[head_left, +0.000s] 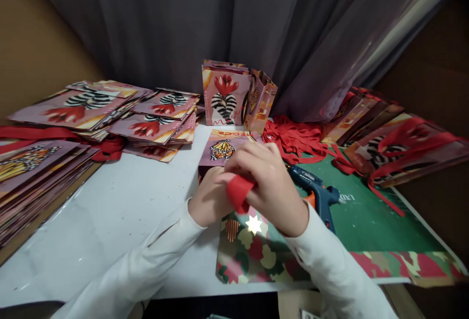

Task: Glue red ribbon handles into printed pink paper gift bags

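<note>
Close together at the middle of the table are my left hand (212,198) and my right hand (270,182). A looped red ribbon (240,193) passes between them; the fingers of my right hand curl round it. My left hand is closed against the ribbon and the near edge of a paper bag (222,150) with a butterfly print. This bag lies just beyond the hands, partly covered by them. Fingertips of both hands are partly hidden, so the exact grip of the left one is unclear.
Flat printed bags (154,128) are stacked at the left, with red ribbon (110,148) beside them. Finished-looking bags (225,96) stand at the back. A red ribbon pile (293,138), a blue glue gun (322,197) and ribboned bags (406,150) are on the right, near a green mat (381,221).
</note>
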`<state>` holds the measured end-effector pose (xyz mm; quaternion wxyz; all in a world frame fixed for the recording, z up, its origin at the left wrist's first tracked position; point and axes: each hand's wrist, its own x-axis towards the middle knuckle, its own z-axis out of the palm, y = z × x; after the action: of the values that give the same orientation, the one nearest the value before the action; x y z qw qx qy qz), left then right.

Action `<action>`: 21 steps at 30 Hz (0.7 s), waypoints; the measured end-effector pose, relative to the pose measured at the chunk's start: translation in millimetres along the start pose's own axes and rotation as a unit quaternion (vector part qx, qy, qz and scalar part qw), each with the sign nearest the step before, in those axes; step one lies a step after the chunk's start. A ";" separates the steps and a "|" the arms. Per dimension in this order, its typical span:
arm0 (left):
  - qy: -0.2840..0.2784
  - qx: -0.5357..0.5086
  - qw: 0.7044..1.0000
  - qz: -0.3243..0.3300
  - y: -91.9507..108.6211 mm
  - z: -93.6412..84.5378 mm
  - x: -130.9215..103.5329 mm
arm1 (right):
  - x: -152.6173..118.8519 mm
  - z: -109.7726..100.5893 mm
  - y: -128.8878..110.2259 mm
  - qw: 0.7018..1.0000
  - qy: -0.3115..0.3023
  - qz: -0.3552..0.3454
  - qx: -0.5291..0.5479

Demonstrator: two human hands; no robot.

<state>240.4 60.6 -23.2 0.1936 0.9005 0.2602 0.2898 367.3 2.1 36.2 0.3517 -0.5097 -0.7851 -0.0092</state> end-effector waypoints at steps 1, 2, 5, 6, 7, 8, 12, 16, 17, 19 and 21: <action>-0.010 -0.047 0.999 -0.014 0.6 -0.6 5.3 | 8.0 -8.6 1.6 0.999 -0.036 0.007 0.016; -0.019 -0.091 0.995 -0.022 0.7 -2.1 10.4 | 14.4 -17.2 4.8 0.997 -0.074 0.013 0.031; -0.031 -0.236 0.968 -0.081 -0.4 -13.1 23.3 | 20.3 -38.4 18.5 0.993 -0.104 0.019 0.059; -0.027 -0.274 0.955 -0.112 -0.7 -18.8 26.4 | 17.3 -42.6 22.2 0.996 -0.068 0.022 0.059; -0.019 -0.317 0.936 -0.149 -0.8 -25.0 28.9 | 12.3 -44.7 24.8 0.998 -0.022 0.027 0.054; -0.010 -0.355 0.916 -0.185 -0.8 -31.6 31.1 | 5.8 -44.7 26.2 0.998 0.022 0.036 0.044; 0.021 -0.412 0.878 -0.244 1.2 -54.3 40.1 | -22.1 -30.3 23.5 0.993 0.098 0.069 -0.013; 0.017 -0.427 0.865 -0.264 3.5 -66.0 53.1 | -33.4 -13.6 22.5 0.988 0.116 0.078 -0.067; 0.013 -0.427 0.863 -0.270 4.1 -67.5 56.3 | -33.4 -11.2 23.2 0.987 0.120 0.080 -0.072; 0.005 -0.429 0.858 -0.282 5.8 -70.0 61.9 | -31.7 -8.0 25.0 0.985 0.131 0.080 -0.081; -0.004 -0.433 0.853 -0.292 8.1 -72.2 66.4 | -29.5 -6.0 26.1 0.983 0.138 0.081 -0.086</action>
<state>244.6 107.0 63.4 0.6402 0.6095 0.3587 0.3000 398.5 -11.0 15.1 0.4110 -0.5940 -0.6813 -0.1186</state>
